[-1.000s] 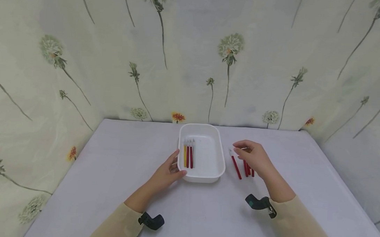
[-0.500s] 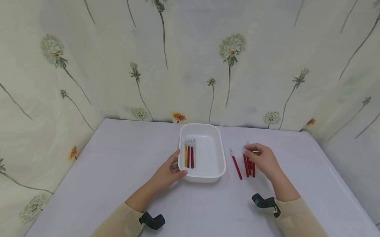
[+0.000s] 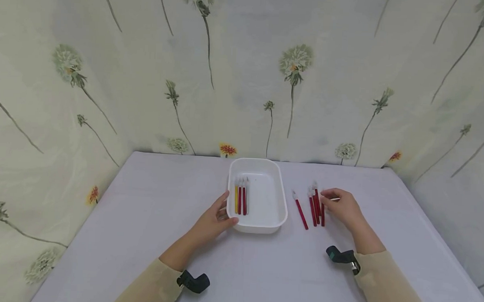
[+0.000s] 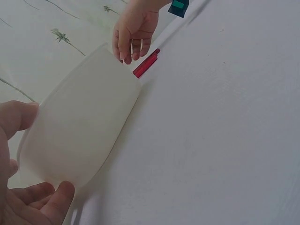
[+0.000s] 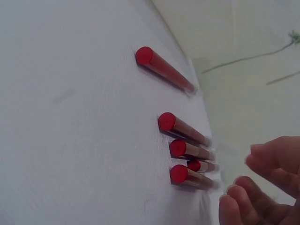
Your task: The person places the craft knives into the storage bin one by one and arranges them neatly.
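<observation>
My left hand (image 3: 208, 223) grips the near left corner of a white plastic tray (image 3: 283, 205), thumb at the front and fingers along the side. In the tray lie a yellow pen-shaped tool (image 3: 236, 199), two red ones (image 3: 240, 200) and a silvery one, side by side with clear-capped tips pointing away. My right hand (image 3: 344, 210) hovers at the capped ends of several red pen-shaped tools (image 3: 313, 211) on the table. In the right wrist view its fingers (image 5: 243, 197) are bent and apart from the thumb, with nothing held between them. Its fingertips partly hide the rightmost tool's tip.
One red pen-shaped tool (image 3: 301, 211) lies apart, between the tray and the cluster. A white cloth covers the table (image 3: 165, 184). Behind and at the sides hangs a flower-printed curtain (image 3: 244, 80), close to the table's far edge.
My right hand has moved right and a little nearer along the red pen-shaped tools, uncovering the cluster's left ones. My left hand and the tray have stayed in place.
</observation>
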Demonstrator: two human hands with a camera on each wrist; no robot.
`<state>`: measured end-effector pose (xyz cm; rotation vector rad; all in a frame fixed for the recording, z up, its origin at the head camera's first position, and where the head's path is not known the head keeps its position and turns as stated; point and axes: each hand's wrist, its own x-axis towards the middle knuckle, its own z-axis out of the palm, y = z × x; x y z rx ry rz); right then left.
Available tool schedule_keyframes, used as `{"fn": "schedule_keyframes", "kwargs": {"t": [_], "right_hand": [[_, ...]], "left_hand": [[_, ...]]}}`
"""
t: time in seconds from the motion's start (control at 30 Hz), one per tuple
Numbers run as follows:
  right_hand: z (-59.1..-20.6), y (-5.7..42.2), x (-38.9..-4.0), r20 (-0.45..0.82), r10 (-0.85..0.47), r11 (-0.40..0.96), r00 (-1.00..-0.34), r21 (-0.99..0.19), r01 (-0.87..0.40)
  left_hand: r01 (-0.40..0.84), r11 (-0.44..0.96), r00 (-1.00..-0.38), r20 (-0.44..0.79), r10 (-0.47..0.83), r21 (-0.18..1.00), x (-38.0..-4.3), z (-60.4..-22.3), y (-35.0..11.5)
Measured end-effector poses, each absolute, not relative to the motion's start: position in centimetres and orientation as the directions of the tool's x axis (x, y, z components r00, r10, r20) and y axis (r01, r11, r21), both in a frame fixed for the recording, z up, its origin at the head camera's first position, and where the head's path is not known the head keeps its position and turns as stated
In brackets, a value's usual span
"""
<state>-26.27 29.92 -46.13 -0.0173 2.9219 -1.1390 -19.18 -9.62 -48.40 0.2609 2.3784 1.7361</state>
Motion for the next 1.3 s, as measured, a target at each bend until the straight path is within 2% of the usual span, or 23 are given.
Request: {"fn": "schedule_keyframes", "kwargs": {"t": [0.43,1.13,1.3], "right_hand": [[-47.2,30.9,-26.9,-0.144,-0.003,0.703,-0.99,-0.704,0.1],[-47.0,31.0,-27.4,-0.137,0.015,0.784,-0.99,-0.613,0.097],[-47.2,31.4,-27.5,-0.138,0.038,0.762,-0.99,-0.637,0.118]], "left_hand": [[0.045,0.282,-0.964,-0.032,0.263,0.958,-19.2,-48.4,-9.7],[0.022,0.295,-0.968,-0.054,0.246,0.955,-19.1,-48.3,-9.7],[0.016,0.289,-0.967,-0.059,0.249,0.957,-19.1,-48.2,-9.7]]}}
